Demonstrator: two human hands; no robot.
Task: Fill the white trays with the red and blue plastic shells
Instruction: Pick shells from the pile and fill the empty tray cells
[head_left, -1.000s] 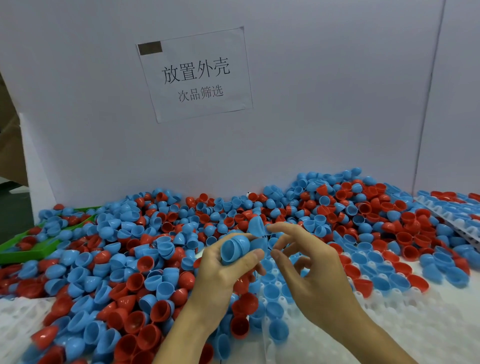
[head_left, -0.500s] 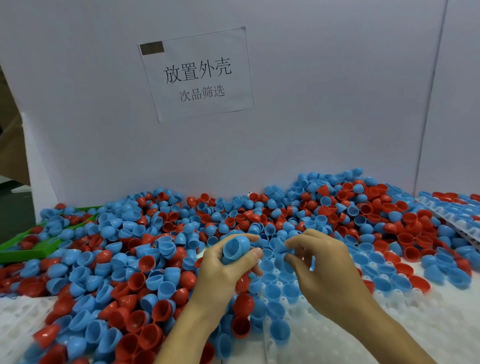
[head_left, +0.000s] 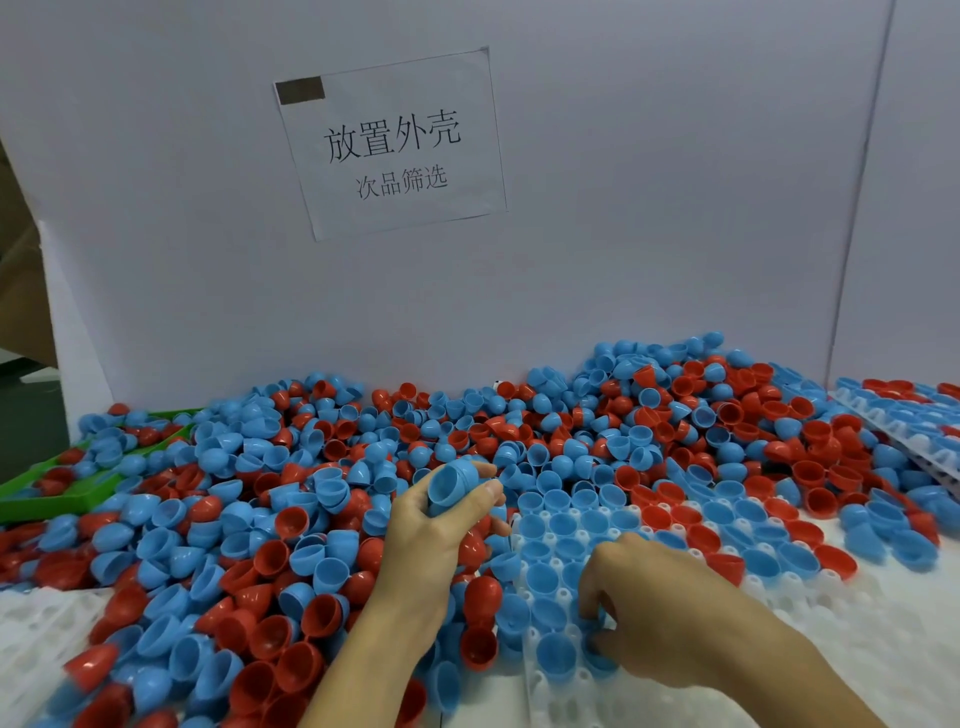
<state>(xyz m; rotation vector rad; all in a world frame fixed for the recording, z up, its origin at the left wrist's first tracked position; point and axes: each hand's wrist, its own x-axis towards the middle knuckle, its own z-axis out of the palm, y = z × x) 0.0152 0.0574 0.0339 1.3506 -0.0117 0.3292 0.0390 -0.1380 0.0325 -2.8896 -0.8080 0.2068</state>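
Note:
A big heap of red and blue plastic shells (head_left: 363, 467) covers the table. My left hand (head_left: 441, 525) is raised above the heap and grips a stack of nested blue shells (head_left: 452, 480). My right hand (head_left: 654, 618) is down on the white tray (head_left: 857, 639) at the lower right, its fingertips curled on a blue shell (head_left: 592, 621) in a tray pocket. Blue shells fill the tray's near-left pockets, and red and blue ones sit further back.
A white board with a paper sign (head_left: 395, 145) stands behind the heap. A green tray (head_left: 62, 499) lies at the left, partly buried. Another white tray (head_left: 31, 639) shows at the lower left, and a filled tray (head_left: 914, 431) at the far right.
My right hand has dropped from beside the left hand down to the tray, carrying a blue shell into a pocket. My left hand has kept its stack and barely moved.

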